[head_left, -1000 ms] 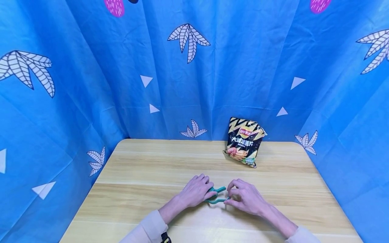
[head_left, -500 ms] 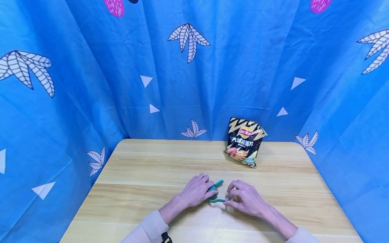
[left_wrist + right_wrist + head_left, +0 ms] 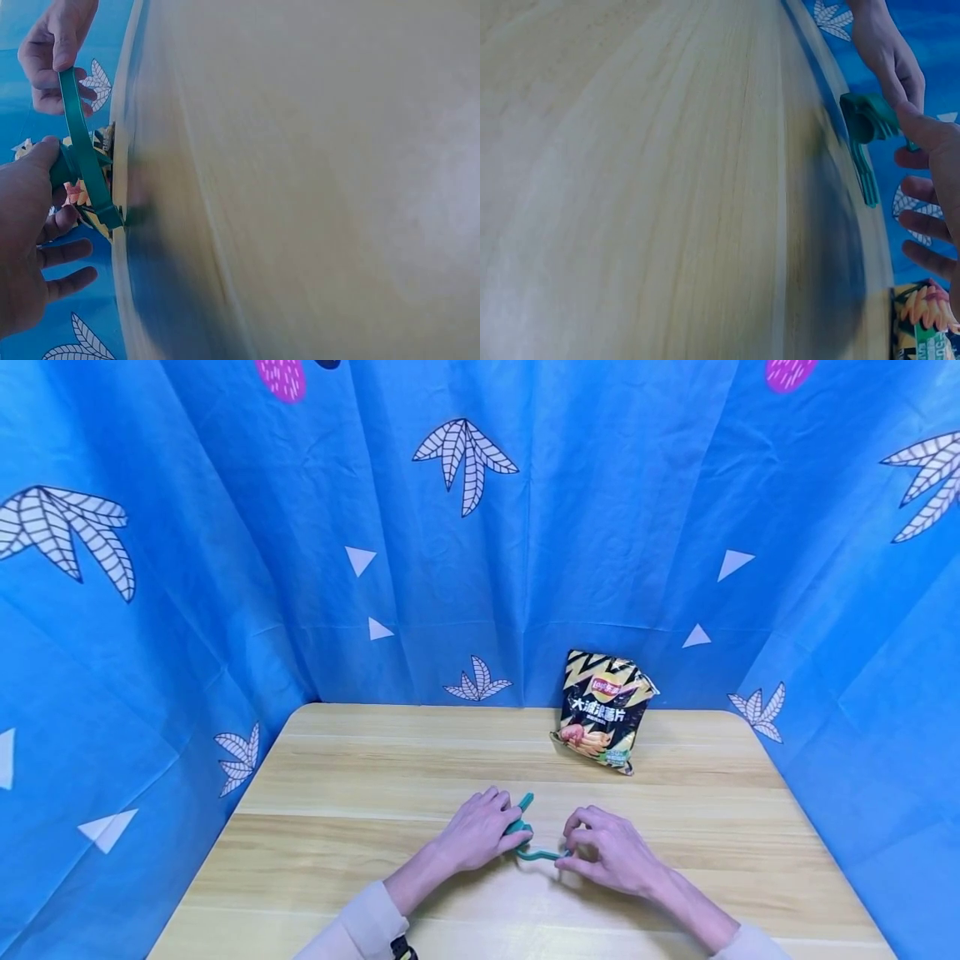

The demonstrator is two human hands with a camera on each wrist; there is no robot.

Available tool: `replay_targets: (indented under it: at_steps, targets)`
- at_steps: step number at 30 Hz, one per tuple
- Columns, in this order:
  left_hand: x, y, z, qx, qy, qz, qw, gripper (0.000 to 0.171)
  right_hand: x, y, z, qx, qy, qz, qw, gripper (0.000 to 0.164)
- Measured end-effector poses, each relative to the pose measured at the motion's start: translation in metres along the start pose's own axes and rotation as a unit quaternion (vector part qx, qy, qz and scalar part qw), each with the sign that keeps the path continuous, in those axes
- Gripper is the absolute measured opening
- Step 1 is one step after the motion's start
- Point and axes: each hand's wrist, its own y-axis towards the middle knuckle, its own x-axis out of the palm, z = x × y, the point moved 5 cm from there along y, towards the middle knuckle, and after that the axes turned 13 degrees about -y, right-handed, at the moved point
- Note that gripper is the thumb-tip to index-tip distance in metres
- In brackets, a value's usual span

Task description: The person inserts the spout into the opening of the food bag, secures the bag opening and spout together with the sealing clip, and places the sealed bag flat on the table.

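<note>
A green bag clip (image 3: 538, 855) with a round spout is held between my two hands just above the table, its two arms spread apart. Thumb and fingers of my left hand (image 3: 476, 831) grip it near the round part; the clip's long flat arm (image 3: 84, 142) shows in the left wrist view. My right hand (image 3: 611, 852) pinches the tip of the lower arm between thumb and finger. In the right wrist view the round spout (image 3: 862, 127) faces the camera. The fingers hide part of the clip.
A black and gold chip bag (image 3: 603, 710) stands tilted near the table's back edge, right of centre. Blue patterned curtains (image 3: 480, 568) enclose the wooden table (image 3: 375, 760) at the back and both sides.
The clip's upper arm has swung up and away from the lower one, toward the left, widening the gap. My left hand has shifted slightly left; my right hand still pinches the lower arm.
</note>
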Motion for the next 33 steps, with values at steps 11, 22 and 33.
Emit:
replay_targets:
  at_steps: [11,22,33]
  targets:
    - [-0.003,-0.008,0.004,0.023,-0.008,0.016,0.9996,0.038,-0.005,-0.004,0.001,0.003,-0.004,-0.010,1.000,0.022]
    - [-0.010,-0.010,-0.001,0.005,-0.025,0.026,0.9993,0.037,-0.001,-0.009,0.000,0.004,0.006,-0.032,0.999,0.020]
    - [-0.015,-0.014,-0.005,-0.004,-0.026,0.029,0.9992,0.035,0.001,-0.013,0.000,0.001,-0.013,-0.030,0.999,0.022]
